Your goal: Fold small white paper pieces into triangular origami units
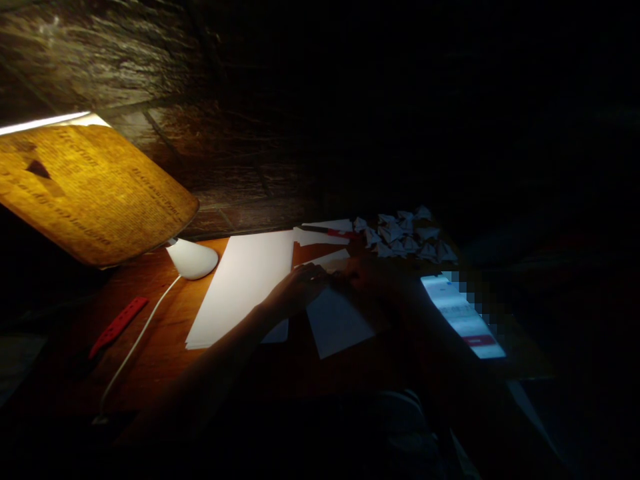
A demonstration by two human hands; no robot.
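A white sheet of paper (340, 327) lies at an angle on the wooden desk, its far corner showing beyond my hands. My left hand (306, 281) is closed on the upper part of this sheet, fingers bent and pressed together. Close beside it, my right hand (357, 270) is curled at the same part of the sheet, mostly in deep shadow. Both sets of fingertips meet over the paper, where the exact grip is too dark to make out. To the left lies a stack of white paper (245, 287), partly under my left forearm.
Several small folded paper pieces (400, 233) sit at the back right, near a red-and-black tool (333, 232) on more paper. A lit phone (465, 317) lies right. Left are a lamp (100, 193), its white cord (143, 330) and a red perforated strip (119, 327).
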